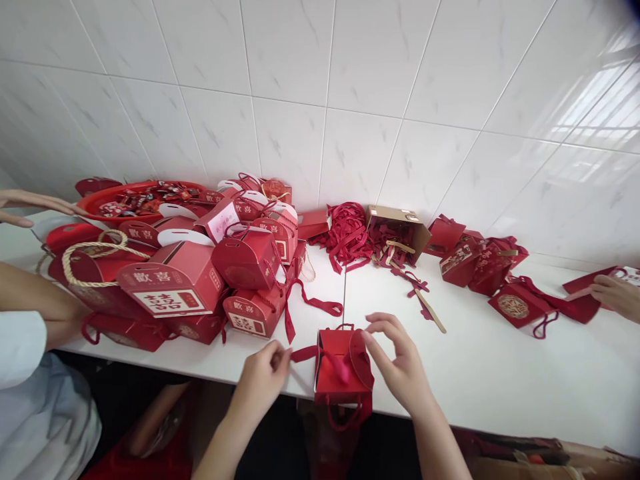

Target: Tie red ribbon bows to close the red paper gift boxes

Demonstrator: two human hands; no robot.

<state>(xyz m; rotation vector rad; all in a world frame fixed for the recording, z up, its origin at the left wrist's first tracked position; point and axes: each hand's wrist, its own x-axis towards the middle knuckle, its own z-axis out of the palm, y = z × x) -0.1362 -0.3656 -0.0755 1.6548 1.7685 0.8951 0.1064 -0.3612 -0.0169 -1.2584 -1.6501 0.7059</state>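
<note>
A small red gift box [333, 383] stands at the table's front edge with its top parted and cord handles at front and back. A dark red ribbon [305, 354] reaches from it to the left. My left hand [263, 373] is closed at the outer end of this ribbon, its fingertips pinched together. On the box's right, my right hand [397, 360] has its fingers apart, with a fingertip touching or very near the rounded flap [361, 357]. A blurred pink-red ribbon piece [340, 367] lies over the box's middle.
Piled red boxes [175, 277] fill the left, beside a red basin [87, 203] of sweets. Behind are heaped ribbon [347, 233] and a cardboard box [420, 237]. More red boxes [515, 307] lie right. Another person's hand [617, 297] is far right; a person's arms reach in at left.
</note>
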